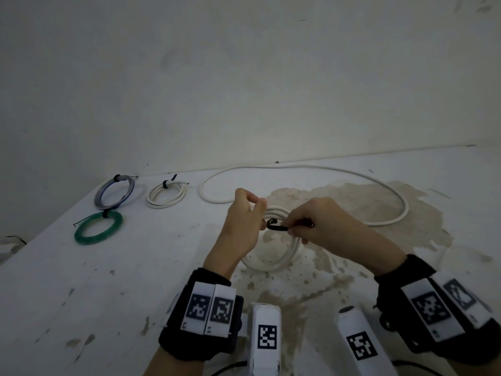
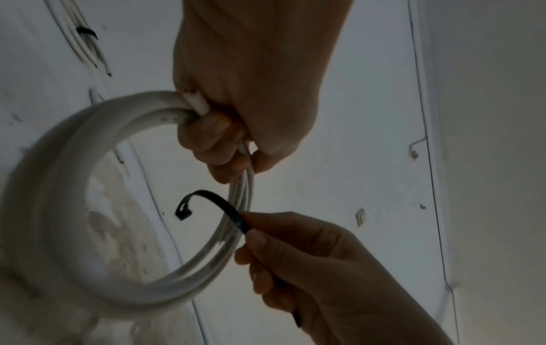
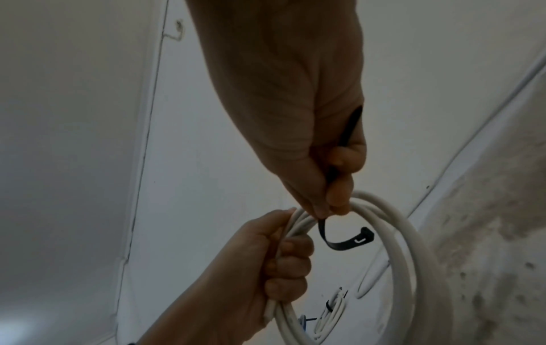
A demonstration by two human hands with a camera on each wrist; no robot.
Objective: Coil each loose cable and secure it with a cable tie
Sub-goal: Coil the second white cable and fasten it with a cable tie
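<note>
My left hand grips a coil of thick white cable at its top and holds it up above the table; in the left wrist view the left hand has its fingers curled round the cable. My right hand pinches a black cable tie between thumb and fingers. The tie curves through the inside of the coil, its head end free. The right hand sits just above the coil's strands, close to the left hand.
A long loose white cable loops across the stained white table behind my hands. At the back left lie three tied coils: grey, white and green. A wall rises directly behind the table.
</note>
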